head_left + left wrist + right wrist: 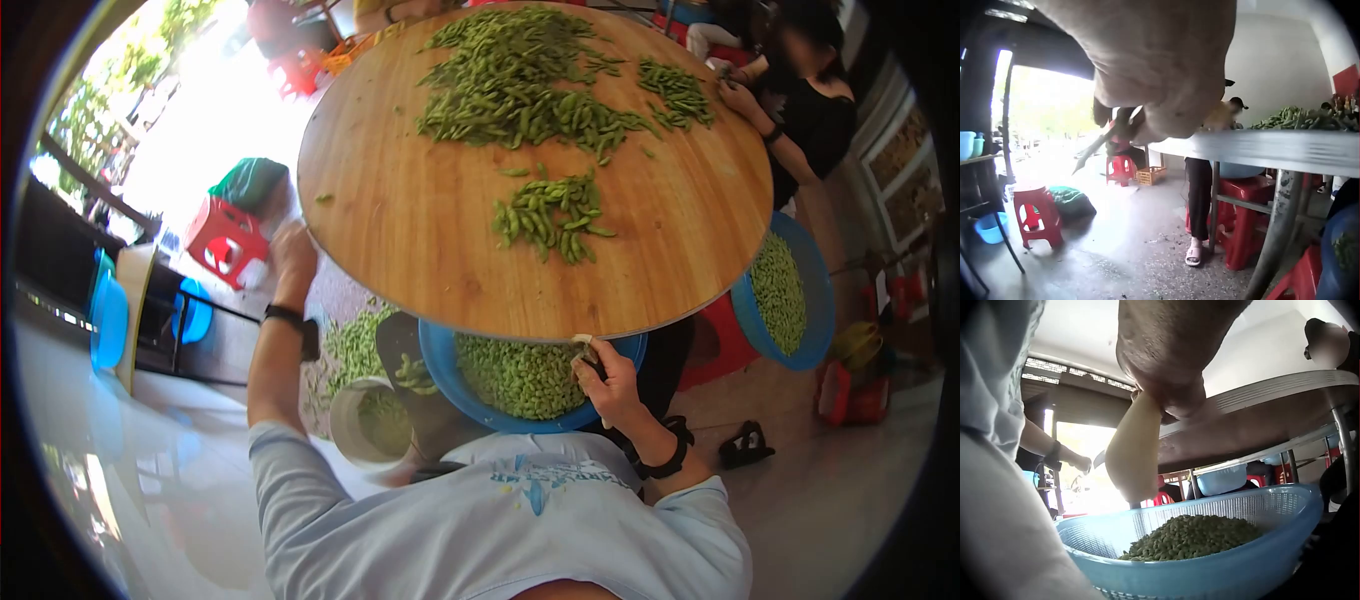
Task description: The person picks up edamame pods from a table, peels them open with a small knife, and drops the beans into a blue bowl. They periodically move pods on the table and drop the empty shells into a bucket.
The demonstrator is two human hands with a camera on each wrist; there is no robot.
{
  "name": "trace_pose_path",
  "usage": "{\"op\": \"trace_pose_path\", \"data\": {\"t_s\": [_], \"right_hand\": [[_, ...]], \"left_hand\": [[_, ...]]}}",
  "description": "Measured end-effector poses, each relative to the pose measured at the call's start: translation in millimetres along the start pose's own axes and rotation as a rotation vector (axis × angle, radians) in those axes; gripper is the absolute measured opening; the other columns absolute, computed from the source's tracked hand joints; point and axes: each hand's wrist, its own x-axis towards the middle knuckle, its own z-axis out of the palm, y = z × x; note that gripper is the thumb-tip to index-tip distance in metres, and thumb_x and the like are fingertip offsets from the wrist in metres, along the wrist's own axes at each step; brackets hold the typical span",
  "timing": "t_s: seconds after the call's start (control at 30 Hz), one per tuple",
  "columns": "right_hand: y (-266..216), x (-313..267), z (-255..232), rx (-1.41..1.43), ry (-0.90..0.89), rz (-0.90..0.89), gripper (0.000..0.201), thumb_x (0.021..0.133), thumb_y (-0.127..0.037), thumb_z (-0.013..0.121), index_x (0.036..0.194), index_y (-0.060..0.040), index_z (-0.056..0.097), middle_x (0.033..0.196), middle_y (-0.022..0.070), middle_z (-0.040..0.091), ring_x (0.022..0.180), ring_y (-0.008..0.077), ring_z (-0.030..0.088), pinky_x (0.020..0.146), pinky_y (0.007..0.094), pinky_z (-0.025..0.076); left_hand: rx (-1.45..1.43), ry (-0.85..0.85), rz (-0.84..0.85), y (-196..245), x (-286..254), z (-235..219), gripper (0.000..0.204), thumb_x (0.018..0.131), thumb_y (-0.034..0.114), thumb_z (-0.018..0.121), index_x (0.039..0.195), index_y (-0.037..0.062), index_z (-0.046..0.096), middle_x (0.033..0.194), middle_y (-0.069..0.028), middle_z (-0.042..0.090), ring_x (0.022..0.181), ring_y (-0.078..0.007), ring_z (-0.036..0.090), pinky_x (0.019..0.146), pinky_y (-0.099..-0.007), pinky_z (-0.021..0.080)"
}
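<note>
My left hand (295, 252), blurred, is off the left edge of the round wooden table (390, 230); in the left wrist view a thin grey pointed thing (1092, 151) sticks out from its fingers. At the table's near edge my right hand (616, 385) has its fingers curled, pinching a small dark thing (593, 362) whose kind I cannot tell. A pale, smooth, finger-shaped cover (1135, 450) hangs below that hand. Under it stands a blue basket (1197, 572) of shelled green beans (520, 375). A small pile of edamame pods (548, 215) lies on the table.
A large heap of pods (520, 80) covers the table's far side. Another person (815, 100) sits at the right, beside a second blue basket (815, 300). A pale bucket (350, 425) and scattered pods (350, 350) are on the floor. A red stool (225, 240) stands left.
</note>
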Motion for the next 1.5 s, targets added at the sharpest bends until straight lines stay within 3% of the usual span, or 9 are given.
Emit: {"op": "trace_pose_path", "data": {"t_s": [0.03,0.1,0.17,0.3,0.5,0.7,0.9,1.13,1.5], "right_hand": [[0,0,-1,0.006,0.028,-0.002,0.029,0.088,-0.005,0.057,0.115,0.0044,0.053,0.073,0.0025,0.055,0.064,0.0067,0.049,0.058,0.0227,0.042],[0,-2,-1,0.210,0.020,0.121,0.029,0.090,-0.007,0.056,0.116,0.0040,0.052,0.072,0.0010,0.052,0.063,0.0062,0.047,0.057,0.0229,0.041],[-8,5,2,0.227,-0.031,0.100,0.029,0.090,-0.008,0.056,0.116,0.0035,0.052,0.072,0.0006,0.050,0.063,0.0061,0.047,0.057,0.0231,0.041],[-20,16,12,0.194,-0.130,0.012,0.030,0.091,-0.009,0.056,0.118,0.0027,0.051,0.071,0.0006,0.048,0.062,0.0063,0.046,0.057,0.0232,0.041],[-15,9,6,0.137,-0.123,0.014,0.030,0.090,-0.006,0.054,0.119,0.0037,0.051,0.072,0.0020,0.051,0.061,0.0069,0.048,0.058,0.0225,0.041],[-8,6,-3,0.382,-0.054,0.116,0.033,0.095,-0.009,0.046,0.126,0.0029,0.048,0.076,0.0035,0.056,0.054,0.0061,0.046,0.048,0.0209,0.038],[-19,21,-2,0.526,-0.024,0.116,0.037,0.098,-0.016,0.040,0.130,0.0021,0.042,0.080,0.0106,0.055,0.050,0.0094,0.045,0.043,0.0216,0.036],[-36,33,4,0.910,-0.025,0.222,0.041,0.099,-0.016,0.039,0.137,-0.0013,0.035,0.078,0.0076,0.051,0.052,0.0085,0.044,0.042,0.0203,0.036],[-31,30,10,0.948,-0.177,0.180,0.044,0.099,-0.015,0.037,0.140,-0.0021,0.030,0.080,0.0059,0.051,0.053,0.0073,0.043,0.043,0.0193,0.037]], "left_hand": [[0.251,-0.270,-0.233,9,-4,-34,0.032,0.075,0.004,0.053,0.106,0.0012,0.062,0.104,-0.0159,0.061,0.099,-0.0332,0.057,0.085,-0.0426,0.045],[0.348,-0.156,-0.325,41,-8,-64,0.031,0.076,0.001,0.052,0.105,0.0013,0.062,0.105,-0.0161,0.061,0.101,-0.0345,0.056,0.087,-0.0427,0.043],[-0.004,0.386,0.081,64,2,-71,0.025,0.076,0.000,0.053,0.099,0.0017,0.064,0.101,-0.0140,0.062,0.102,-0.0329,0.054,0.085,-0.0408,0.045],[-0.659,0.036,0.445,195,29,-100,0.022,0.082,0.003,0.051,0.101,0.0073,0.063,0.100,-0.0132,0.061,0.101,-0.0334,0.053,0.088,-0.0394,0.044],[-0.599,-0.045,0.519,301,93,-53,0.020,0.084,0.012,0.058,0.100,0.0019,0.061,0.095,-0.0158,0.058,0.099,-0.0352,0.053,0.085,-0.0422,0.043],[-0.628,-0.108,0.342,293,74,-55,0.024,0.081,0.020,0.064,0.091,-0.0009,0.057,0.093,-0.0195,0.060,0.093,-0.0388,0.056,0.080,-0.0443,0.045],[-1.267,-0.311,0.054,272,9,-115,0.016,0.086,0.011,0.061,0.095,-0.0012,0.057,0.074,-0.0087,0.064,0.060,-0.0171,0.060,0.054,-0.0281,0.046],[-1.948,-0.899,-0.033,295,-81,-166,0.010,0.090,0.004,0.055,0.097,-0.0018,0.057,0.076,-0.0055,0.062,0.059,-0.0094,0.055,0.049,-0.0206,0.040],[-2.024,-0.876,-0.137,300,-106,-152,0.014,0.092,0.005,0.054,0.102,-0.0014,0.060,0.077,-0.0017,0.061,0.058,-0.0063,0.052,0.049,-0.0185,0.036]]}}
